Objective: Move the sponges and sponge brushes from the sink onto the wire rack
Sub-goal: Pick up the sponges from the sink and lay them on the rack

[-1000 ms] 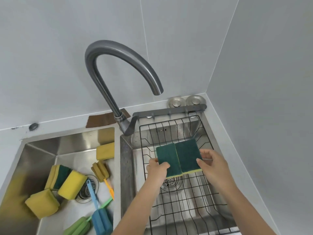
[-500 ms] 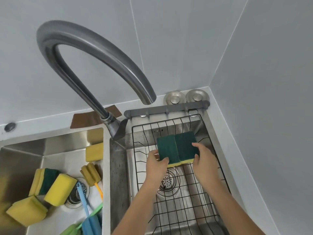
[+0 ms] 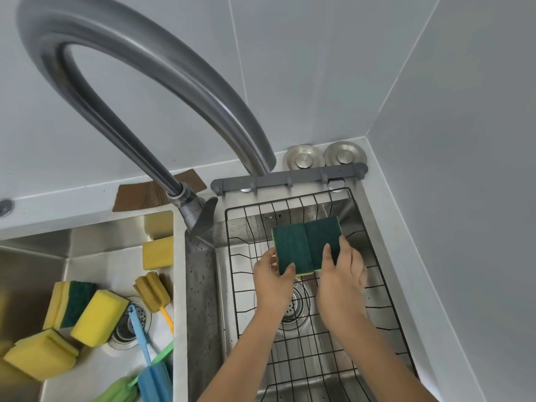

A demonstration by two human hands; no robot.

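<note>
While both hands hold the pair of sponges [image 3: 307, 246] over the far end of the rack [image 3: 374, 282], the placement is not yet done.

Grip: left hand [image 3: 272, 275] pinches the near-left corner of the left sponge, thumb on the green face. Right hand [image 3: 340, 271] clamps the right sponge, fingers over the green face and right edge. Neither hand is empty.

Position: sponges sit side by side, touching, green scour faces up, yellow foam showing at the near and right edges. Each sponge's long axis runs away from the person; the pair together spans left to right. They lie just beyond the fingertips, toward the back wall. Cannot tell whether their undersides already touch the wires.

Key relation: the rack floor is directly below and slightly ahead, so the coming move, as I judge it, is a short lowering and release. Both hands are equally near.

Materials: scour face looks rough and fibrous; foam soft, compressible. Rack is thin black wire in a grid, spanning the right steel basin [image 3: 203, 285], with gaps wide enough to snag a corner.

Remaining in left basin [image 3: 34, 271]: several yellow sponges [image 3: 98, 317], one with a green face [image 3: 72, 303], and ribbed-foam brushes [image 3: 152, 291] on thin plastic handles, blue [image 3: 145, 346] and green [image 3: 121, 391] among them. Task looks at an early stage.
</note>
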